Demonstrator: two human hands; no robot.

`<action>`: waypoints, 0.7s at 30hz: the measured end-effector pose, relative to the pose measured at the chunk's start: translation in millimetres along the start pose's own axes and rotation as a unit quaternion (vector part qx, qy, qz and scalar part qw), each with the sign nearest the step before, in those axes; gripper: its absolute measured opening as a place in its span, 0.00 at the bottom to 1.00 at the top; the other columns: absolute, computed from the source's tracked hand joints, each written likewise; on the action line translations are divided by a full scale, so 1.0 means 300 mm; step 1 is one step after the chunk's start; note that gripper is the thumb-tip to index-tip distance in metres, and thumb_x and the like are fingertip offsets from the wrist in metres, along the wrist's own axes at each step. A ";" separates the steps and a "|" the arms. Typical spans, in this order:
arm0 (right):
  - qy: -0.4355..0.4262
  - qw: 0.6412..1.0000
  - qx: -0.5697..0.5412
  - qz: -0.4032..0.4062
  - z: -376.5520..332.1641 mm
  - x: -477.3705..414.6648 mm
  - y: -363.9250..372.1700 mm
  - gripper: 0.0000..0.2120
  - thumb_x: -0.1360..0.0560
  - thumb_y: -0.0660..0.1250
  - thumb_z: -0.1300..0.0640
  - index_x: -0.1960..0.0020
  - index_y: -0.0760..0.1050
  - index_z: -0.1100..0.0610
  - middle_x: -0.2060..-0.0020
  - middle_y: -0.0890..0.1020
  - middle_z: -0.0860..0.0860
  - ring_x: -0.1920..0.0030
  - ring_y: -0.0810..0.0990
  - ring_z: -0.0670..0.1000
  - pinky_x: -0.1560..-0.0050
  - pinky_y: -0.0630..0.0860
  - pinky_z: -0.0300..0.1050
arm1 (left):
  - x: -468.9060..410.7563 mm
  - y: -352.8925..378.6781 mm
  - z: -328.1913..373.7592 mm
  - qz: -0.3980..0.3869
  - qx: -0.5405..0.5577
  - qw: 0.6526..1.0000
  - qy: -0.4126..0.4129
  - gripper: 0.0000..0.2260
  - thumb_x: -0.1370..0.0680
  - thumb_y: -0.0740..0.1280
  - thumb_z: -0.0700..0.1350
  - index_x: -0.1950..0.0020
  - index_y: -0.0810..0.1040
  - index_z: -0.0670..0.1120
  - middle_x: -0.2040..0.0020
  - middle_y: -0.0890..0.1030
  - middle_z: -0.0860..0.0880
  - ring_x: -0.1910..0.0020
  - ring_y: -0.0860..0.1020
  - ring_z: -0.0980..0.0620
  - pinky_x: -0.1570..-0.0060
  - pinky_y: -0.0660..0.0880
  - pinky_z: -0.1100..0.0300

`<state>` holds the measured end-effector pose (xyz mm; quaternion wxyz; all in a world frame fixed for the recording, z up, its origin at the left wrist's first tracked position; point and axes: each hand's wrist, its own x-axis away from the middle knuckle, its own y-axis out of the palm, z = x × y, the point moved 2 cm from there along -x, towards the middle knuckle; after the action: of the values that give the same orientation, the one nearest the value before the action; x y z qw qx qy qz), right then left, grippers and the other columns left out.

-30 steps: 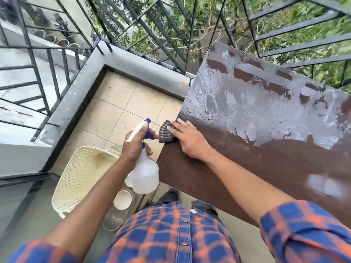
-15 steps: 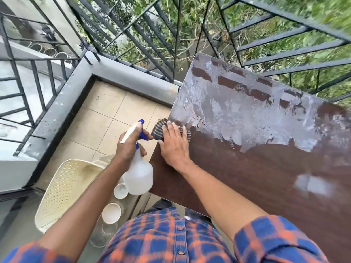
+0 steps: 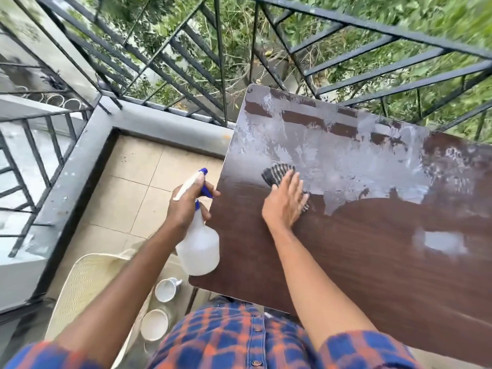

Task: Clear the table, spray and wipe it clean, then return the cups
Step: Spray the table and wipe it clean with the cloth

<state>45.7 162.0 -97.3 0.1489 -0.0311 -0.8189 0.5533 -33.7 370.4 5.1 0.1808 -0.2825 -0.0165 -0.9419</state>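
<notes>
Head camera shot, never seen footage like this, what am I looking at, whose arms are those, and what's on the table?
No machine here: a camera worn on a person's head looks down at their own arms on a balcony. The left hand grips a spray bottle beside the brown table. The right hand presses flat on a striped cloth on that table, whose far half is wet and streaky. Two white cups sit lower down, left of the table.

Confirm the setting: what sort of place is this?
Probably a small home balcony, outdoors: a dark metal railing with leafy trees right beyond it, a beige tiled floor edged by a low kerb, and a brown table.
</notes>
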 end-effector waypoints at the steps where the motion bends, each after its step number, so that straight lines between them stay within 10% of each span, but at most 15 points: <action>1: 0.033 0.999 0.003 0.020 0.083 -0.007 -0.027 0.30 0.15 0.53 0.50 0.17 0.47 0.53 0.18 0.50 0.50 0.18 0.48 0.52 0.21 0.45 0.58 | -0.005 0.006 0.004 -0.003 -0.004 1.000 0.002 0.21 0.16 0.59 0.56 0.53 0.79 0.41 0.51 0.86 0.44 0.77 0.73 0.45 0.71 0.70 0.58; 10: 0.232 0.971 -0.021 0.056 0.328 -0.126 -0.190 0.32 0.16 0.56 0.51 0.18 0.47 0.59 0.18 0.50 0.55 0.18 0.48 0.56 0.22 0.46 0.62 | -0.041 0.071 0.017 -0.039 -0.011 0.999 0.008 0.22 0.15 0.60 0.55 0.49 0.78 0.35 0.52 0.86 0.41 0.78 0.72 0.44 0.68 0.72 0.55; 21: -0.239 0.965 0.040 -0.096 -0.153 0.074 0.027 0.33 0.20 0.58 0.60 0.17 0.50 0.55 0.18 0.52 0.55 0.19 0.50 0.56 0.20 0.47 0.58 | -0.041 0.138 0.018 -0.055 0.000 0.998 0.027 0.21 0.16 0.62 0.54 0.51 0.79 0.35 0.54 0.85 0.39 0.67 0.75 0.38 0.72 0.74 0.57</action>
<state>36.4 211.2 -84.2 0.0025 0.1871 -0.8072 0.5598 -6.7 336.5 0.0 0.1295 -0.2553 -0.0265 -0.9578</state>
